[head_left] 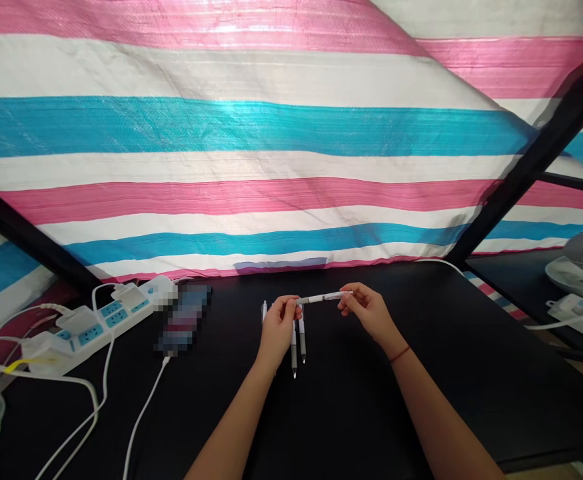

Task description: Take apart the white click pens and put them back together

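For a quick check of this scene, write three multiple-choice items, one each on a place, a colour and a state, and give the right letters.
1. Where do the two loose pens lie on the black tabletop?
A: At its far edge
B: Just below the left hand
C: Off it, on the floor

2. Which colours stripe the tarpaulin?
A: Green and yellow
B: Red and black
C: Pink, white and blue

3. What state is the white pen in, at the right hand?
A: Level, held by both hands
B: Standing upright on the tabletop
C: Lying loose on the tabletop

1: B, both pens lie on the tabletop beneath that hand.
2: C, the tarpaulin's bands show these three colours.
3: A, fingers of both hands pinch it above the tabletop.
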`<state>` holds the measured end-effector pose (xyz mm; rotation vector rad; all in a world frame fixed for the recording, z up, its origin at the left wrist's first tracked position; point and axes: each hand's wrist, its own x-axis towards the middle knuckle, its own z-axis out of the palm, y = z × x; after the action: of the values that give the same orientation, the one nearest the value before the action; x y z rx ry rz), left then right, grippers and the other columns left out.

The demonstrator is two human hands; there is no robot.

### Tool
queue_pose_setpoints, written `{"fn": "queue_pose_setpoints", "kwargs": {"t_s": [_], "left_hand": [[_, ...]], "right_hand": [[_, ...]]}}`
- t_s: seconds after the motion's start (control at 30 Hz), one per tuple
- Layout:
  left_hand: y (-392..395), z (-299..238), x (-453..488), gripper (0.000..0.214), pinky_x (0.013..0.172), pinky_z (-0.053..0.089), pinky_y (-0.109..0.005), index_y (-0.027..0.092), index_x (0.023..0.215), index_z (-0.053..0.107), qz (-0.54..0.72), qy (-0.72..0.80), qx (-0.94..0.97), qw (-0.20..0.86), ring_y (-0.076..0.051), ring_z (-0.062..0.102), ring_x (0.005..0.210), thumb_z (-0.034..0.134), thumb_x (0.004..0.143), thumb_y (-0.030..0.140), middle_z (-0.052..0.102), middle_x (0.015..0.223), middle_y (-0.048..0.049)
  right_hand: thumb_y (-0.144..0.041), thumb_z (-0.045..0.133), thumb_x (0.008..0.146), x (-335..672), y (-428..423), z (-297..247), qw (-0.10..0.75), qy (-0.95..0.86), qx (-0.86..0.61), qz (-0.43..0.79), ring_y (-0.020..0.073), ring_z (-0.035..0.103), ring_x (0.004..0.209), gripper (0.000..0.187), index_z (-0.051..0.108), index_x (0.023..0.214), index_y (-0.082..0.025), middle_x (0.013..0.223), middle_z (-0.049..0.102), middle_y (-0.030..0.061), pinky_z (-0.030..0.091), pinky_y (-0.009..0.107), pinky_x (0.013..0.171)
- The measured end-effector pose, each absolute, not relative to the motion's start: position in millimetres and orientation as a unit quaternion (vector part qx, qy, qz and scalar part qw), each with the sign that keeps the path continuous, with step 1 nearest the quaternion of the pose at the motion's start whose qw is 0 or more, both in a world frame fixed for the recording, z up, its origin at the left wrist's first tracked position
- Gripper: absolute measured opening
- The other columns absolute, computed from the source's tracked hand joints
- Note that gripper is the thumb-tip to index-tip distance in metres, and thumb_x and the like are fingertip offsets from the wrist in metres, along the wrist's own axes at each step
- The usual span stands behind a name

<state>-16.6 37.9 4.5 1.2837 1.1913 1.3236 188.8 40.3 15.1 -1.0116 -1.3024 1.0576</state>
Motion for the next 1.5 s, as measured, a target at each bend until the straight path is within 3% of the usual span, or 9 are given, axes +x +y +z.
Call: {"fn": "queue_pose_setpoints", "kwargs": {"t_s": [0.17,0.33,0.47,0.6,0.8,1.5], "left_hand": [[25,7,-7,0.027,0.075,0.047,-0.029,0.016,0.099,0.06,0.512,0.477,0.57,0.431,-0.016,0.063,0.075,0.05,0.086,0.038,0.065,0.076,-0.003],[12,7,8,0.019,0.07,0.047,-0.027,0.016,0.095,0.057,0.436,0.418,0.608,0.515,-0.015,0.062,0.071,0.052,0.086,0.033,0.065,0.078,-0.0028],[4,7,18,0.032,0.065,0.046,-0.026,0.017,0.114,0.054,0.371,0.404,0.624,0.556,-0.013,0.06,0.065,0.044,0.09,0.036,0.064,0.078,-0.0027],[-1,6,24,0.03,0.067,0.047,-0.027,0.016,0.112,0.055,0.365,0.409,0.6,0.583,-0.015,0.063,0.073,0.049,0.088,0.033,0.066,0.088,-0.0066],[-3,-1,29,0.033,0.065,0.048,-0.028,0.015,0.111,0.057,0.364,0.412,0.577,0.604,-0.017,0.065,0.074,0.048,0.088,0.037,0.067,0.09,-0.0086],[-3,7,23,0.025,0.067,0.048,-0.027,0.018,0.103,0.058,0.344,0.439,0.635,0.535,-0.015,0.066,0.07,0.047,0.089,0.035,0.068,0.088,-0.0046]], "right_hand": [[-0.047,0.064,0.079,189,47,10,0.607,-0.485,-0.462,0.428,0.0133,0.058,0.054,0.03,0.06,0.075,-0.017,0.056,0.059,-0.0007,0.052,0.026,0.052],[-0.045,0.071,0.072,188,48,13,0.645,-0.407,-0.427,0.486,0.0147,0.064,0.064,0.041,0.053,0.101,-0.022,0.081,0.069,0.0024,0.056,0.027,0.055],[-0.046,0.07,0.072,186,44,17,0.621,-0.436,-0.416,0.5,0.0158,0.065,0.066,0.043,0.05,0.102,-0.023,0.087,0.071,0.0041,0.057,0.031,0.059],[-0.042,0.074,0.069,181,38,22,0.565,-0.492,-0.422,0.511,0.0192,0.067,0.073,0.052,0.048,0.111,-0.024,0.092,0.069,0.0048,0.057,0.031,0.058],[-0.036,0.071,0.073,179,33,23,0.526,-0.544,-0.414,0.506,0.0193,0.067,0.07,0.038,0.051,0.1,-0.021,0.083,0.067,0.0029,0.055,0.029,0.057],[-0.038,0.07,0.074,177,30,28,0.532,-0.539,-0.408,0.511,0.0194,0.069,0.066,0.036,0.05,0.1,-0.022,0.083,0.066,0.0021,0.056,0.03,0.056]]}}
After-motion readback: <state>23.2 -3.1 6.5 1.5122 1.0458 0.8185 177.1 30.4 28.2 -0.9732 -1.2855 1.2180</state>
